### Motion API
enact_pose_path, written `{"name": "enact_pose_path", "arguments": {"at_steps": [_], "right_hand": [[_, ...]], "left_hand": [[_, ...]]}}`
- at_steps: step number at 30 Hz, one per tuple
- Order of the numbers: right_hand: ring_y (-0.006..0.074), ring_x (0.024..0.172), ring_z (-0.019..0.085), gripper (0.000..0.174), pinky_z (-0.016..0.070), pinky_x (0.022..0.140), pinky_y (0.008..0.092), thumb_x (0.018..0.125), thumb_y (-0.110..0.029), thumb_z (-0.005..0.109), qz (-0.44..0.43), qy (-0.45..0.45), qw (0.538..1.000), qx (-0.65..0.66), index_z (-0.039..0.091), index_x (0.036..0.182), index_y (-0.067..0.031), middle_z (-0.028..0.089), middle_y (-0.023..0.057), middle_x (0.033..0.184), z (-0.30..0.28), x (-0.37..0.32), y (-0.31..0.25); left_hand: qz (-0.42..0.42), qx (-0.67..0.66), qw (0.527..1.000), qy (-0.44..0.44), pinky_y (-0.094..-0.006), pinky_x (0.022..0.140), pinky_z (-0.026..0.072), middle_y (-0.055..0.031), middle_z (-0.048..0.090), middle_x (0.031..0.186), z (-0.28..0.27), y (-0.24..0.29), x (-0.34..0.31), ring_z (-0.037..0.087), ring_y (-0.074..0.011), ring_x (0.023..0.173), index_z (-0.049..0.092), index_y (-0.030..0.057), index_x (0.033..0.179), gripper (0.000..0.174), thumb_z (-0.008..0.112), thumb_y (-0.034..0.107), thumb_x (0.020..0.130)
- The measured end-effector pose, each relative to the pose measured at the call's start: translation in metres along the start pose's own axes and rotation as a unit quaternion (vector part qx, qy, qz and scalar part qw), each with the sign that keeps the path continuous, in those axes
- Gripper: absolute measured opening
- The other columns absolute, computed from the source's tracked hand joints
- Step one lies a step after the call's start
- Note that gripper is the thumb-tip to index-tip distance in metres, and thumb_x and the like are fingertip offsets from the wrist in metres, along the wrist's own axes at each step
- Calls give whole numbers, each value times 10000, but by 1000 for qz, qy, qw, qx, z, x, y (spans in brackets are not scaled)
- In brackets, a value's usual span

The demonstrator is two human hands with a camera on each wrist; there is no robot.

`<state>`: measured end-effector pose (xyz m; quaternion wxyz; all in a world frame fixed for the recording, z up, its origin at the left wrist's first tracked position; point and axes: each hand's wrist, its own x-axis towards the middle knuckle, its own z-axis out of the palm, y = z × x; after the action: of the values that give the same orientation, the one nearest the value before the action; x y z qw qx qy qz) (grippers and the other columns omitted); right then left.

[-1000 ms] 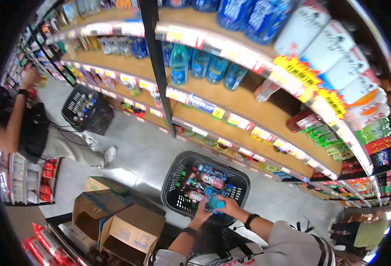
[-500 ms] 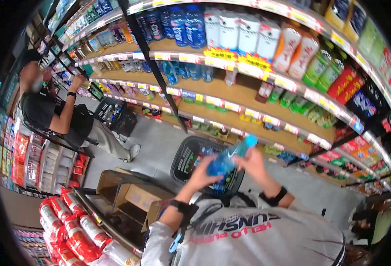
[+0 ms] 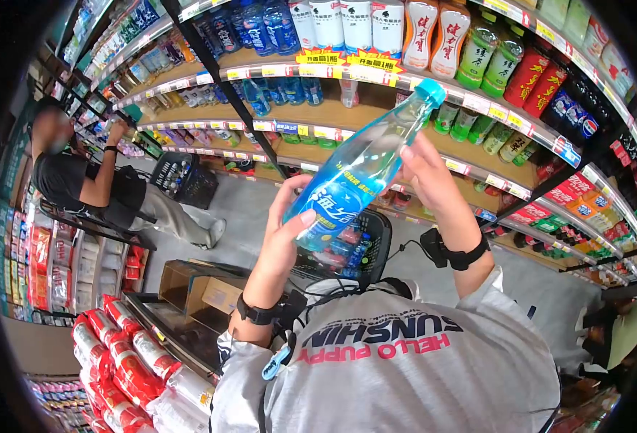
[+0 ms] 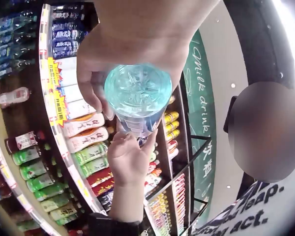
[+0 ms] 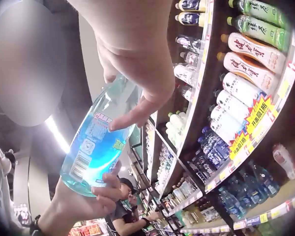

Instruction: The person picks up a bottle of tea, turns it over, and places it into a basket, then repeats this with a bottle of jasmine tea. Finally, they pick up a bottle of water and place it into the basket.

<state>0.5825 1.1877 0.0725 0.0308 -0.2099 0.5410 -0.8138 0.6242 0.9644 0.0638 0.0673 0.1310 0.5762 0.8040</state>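
Observation:
A clear blue-green bottle (image 3: 365,162) with a blue label and a teal cap is held tilted in front of the chest, cap end up to the right. My left hand (image 3: 282,227) grips its lower end, thumb across the label. Near the bottle's neck, my right hand (image 3: 434,173) holds it with the fingers partly behind it. The left wrist view looks onto the bottle's base (image 4: 137,91), with the right hand (image 4: 130,162) beyond. In the right wrist view the label's barcode side (image 5: 96,142) shows between both hands.
Below the bottle, a black basket (image 3: 382,242) holding several bottles stands on the floor. Shelves of drinks (image 3: 304,70) curve across the front. Cardboard boxes (image 3: 217,292) and red-and-white packages (image 3: 134,368) lie at lower left. Another person (image 3: 80,173) stands at left beside a second basket (image 3: 185,180).
Both hands have lifted the bottle out from over the basket, up and closer to the head camera. Its label now faces the view, and the right hand has moved up and to the right.

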Motion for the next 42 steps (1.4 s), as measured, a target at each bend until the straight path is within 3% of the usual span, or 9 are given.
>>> {"name": "enact_pose_path", "arguments": {"at_steps": [7,10,14,18,24,25,31,40,42], "right_hand": [[222,716,615,424,523,566,296,824,-206,571,48,30,998,-22,389,1152,-9,552,124,1006,1,11,14],[211,731,616,442,516,576,286,780,-173,634,55,69,993,-78,419,1123,5,558,119,994,12,34,41],[178,743,614,470,500,601,270,727,-167,695,75,108,966,-222,455,1088,14,579,112,963,27,94,103],[207,790,608,462,484,651,309,716,-221,696,-17,129,939,-318,488,1064,-1,603,138,945,13,175,211],[240,797,607,492,478,679,331,715,-181,683,-89,150,894,-413,466,1129,-27,615,151,901,8,298,313],[283,802,600,506,466,689,345,721,-152,668,-113,131,920,-352,443,1161,-40,607,169,902,10,313,322],[341,829,580,531,451,705,366,720,-161,662,-47,147,902,-402,421,1175,-33,582,195,949,0,385,377],[377,756,575,547,459,659,414,713,-329,668,31,213,786,-580,437,1117,-40,599,210,858,4,440,393],[335,685,575,511,452,629,402,728,-332,654,66,174,813,-551,458,1099,-40,601,197,829,2,451,391]], "left_hand": [[-37,-72,996,-49,-323,878,389,-123,488,1094,-33,-19,25,493,-192,1005,370,34,1181,549,594,274,741],[-57,-121,990,52,-332,882,387,-130,476,1118,-69,-50,54,488,-200,1014,322,38,1209,545,578,249,776],[-146,-72,985,53,-343,914,348,-136,455,1159,-155,-102,103,460,-207,1066,255,40,1284,598,552,227,800],[-237,-129,962,31,-332,912,339,-106,427,1242,-212,-114,147,436,-225,1121,253,65,1320,631,541,251,791],[-215,-121,969,0,-353,930,325,-102,447,1243,-291,-123,197,458,-216,1107,338,61,1274,552,517,282,802],[-223,-131,966,3,-351,928,328,-105,460,1232,-303,-128,202,467,-219,1097,353,60,1262,538,517,287,803],[-269,-192,943,38,-375,911,374,-113,499,1198,-354,-167,188,473,-241,1109,425,62,1197,439,469,298,830],[-360,-245,894,104,-364,923,359,-131,496,1199,-386,-200,132,486,-259,1081,414,67,1182,403,453,262,831],[-351,-261,892,119,-365,912,366,-136,499,1192,-390,-203,125,484,-261,1079,426,56,1158,379,451,250,833]]}}
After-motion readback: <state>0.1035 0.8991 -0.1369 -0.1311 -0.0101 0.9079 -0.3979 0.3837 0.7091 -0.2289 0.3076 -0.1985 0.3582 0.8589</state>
